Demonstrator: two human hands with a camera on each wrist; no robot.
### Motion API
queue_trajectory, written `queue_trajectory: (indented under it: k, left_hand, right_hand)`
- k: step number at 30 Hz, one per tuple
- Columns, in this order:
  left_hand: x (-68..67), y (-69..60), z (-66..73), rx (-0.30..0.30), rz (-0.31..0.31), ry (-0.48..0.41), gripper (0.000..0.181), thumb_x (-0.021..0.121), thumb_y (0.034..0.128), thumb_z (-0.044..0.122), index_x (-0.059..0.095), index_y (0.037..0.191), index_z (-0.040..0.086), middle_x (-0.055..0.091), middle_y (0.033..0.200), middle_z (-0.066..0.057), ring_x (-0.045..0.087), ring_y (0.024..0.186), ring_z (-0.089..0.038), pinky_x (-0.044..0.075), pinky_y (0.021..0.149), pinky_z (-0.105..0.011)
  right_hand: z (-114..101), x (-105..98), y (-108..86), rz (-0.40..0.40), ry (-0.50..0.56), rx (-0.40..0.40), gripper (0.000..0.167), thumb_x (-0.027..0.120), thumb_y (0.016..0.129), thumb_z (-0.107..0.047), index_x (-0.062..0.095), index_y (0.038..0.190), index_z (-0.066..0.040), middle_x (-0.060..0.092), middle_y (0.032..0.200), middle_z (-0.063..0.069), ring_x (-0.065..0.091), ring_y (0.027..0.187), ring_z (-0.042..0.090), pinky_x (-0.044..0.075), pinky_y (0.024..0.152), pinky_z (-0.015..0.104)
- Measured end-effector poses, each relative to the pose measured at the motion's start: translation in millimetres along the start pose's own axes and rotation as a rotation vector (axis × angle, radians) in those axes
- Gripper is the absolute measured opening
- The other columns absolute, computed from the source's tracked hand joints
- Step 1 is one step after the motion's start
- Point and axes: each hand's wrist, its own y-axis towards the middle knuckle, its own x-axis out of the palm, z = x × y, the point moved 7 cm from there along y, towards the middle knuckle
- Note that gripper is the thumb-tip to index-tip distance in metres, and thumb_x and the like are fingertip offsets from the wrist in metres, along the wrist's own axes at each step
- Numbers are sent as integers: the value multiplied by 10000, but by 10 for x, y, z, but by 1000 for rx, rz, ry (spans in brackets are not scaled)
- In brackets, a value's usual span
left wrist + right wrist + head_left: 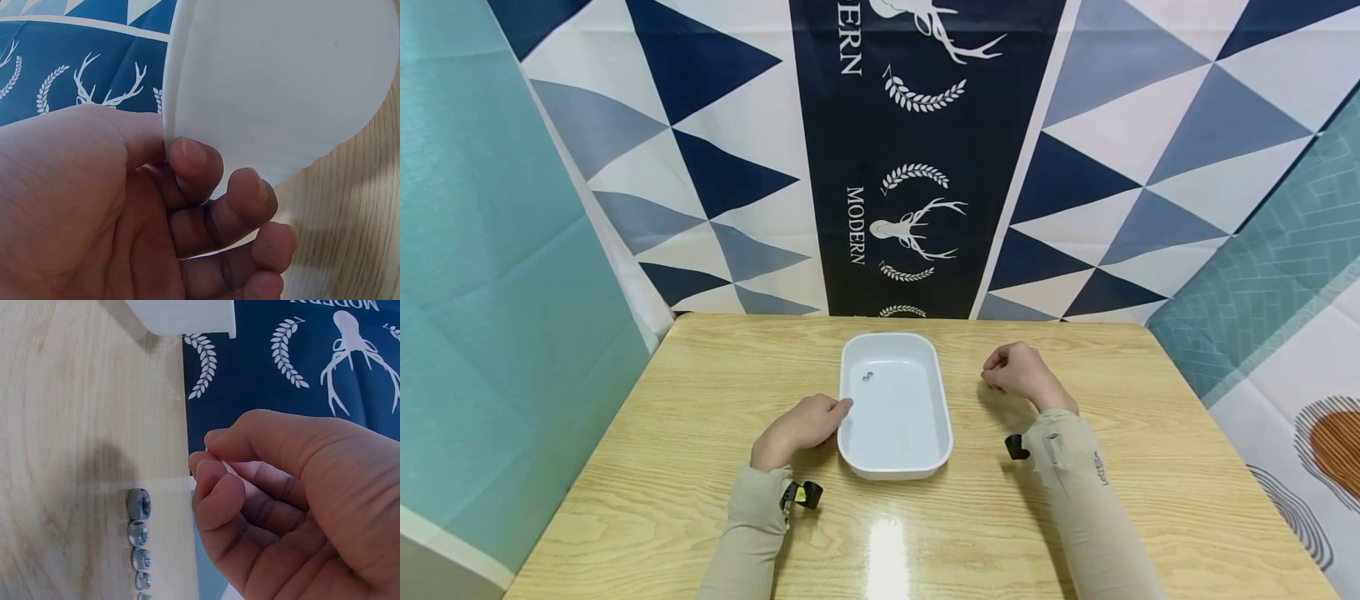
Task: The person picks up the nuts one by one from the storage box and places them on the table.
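Several nuts (136, 557) lay lower left of the right-wrist frame, our right hand (1022, 372) closed on nothing visible, while our left hand (805, 423) pinched the head frame's central tray (901, 421), likely steadying it.

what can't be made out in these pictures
- Right wrist: anything the right hand may pinch; its fingertips hide it.
- Right wrist: the lowest hex nut in the row; cut off by the bottom edge.
- Head: the exact shape of the metal pieces; too small.
- Left wrist: the white tray's inside; its outer surface blocks it.
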Motion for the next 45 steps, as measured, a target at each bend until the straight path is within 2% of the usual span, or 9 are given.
queue_trajectory:
  k: [8,17,29,39,45]
  left_hand:
    - [0,0,-3,3,0,-2,533,353,1119,385,539,679,148,434,533,-4,413,481,-161,383,570,-292]
    - [-8,-2,-3,15,4,2,536,354,1117,378,553,673,154,433,525,2,414,480,-155,388,573,-288]
    - [-4,-6,-4,22,-6,-10,541,353,1117,390,534,663,159,429,507,2,401,460,-155,374,546,-284]
    - [-4,4,1,14,-8,-8,553,346,1118,394,602,715,115,414,503,2,386,455,-158,379,549,-290]
    - [2,1,-3,14,-10,-7,545,346,1117,395,554,681,143,416,494,4,383,447,-155,372,539,-283]
  right_hand:
    - [92,105,25,-34,-5,33,95,696,903,-97,724,918,-7,680,706,34,595,591,113,501,634,279]
    - [138,174,40,-43,-23,25,74,697,905,-79,705,890,-8,672,737,69,605,630,132,484,616,271]
    - [197,217,94,-24,-102,3,59,701,875,-88,711,881,-31,656,757,43,575,689,161,464,658,289]
    - [251,245,130,-35,-131,29,41,687,882,-83,698,880,-44,661,808,72,572,729,197,459,689,306]
    - [272,259,142,-35,-143,40,39,670,907,-79,693,904,-48,652,829,82,558,740,215,460,719,337]
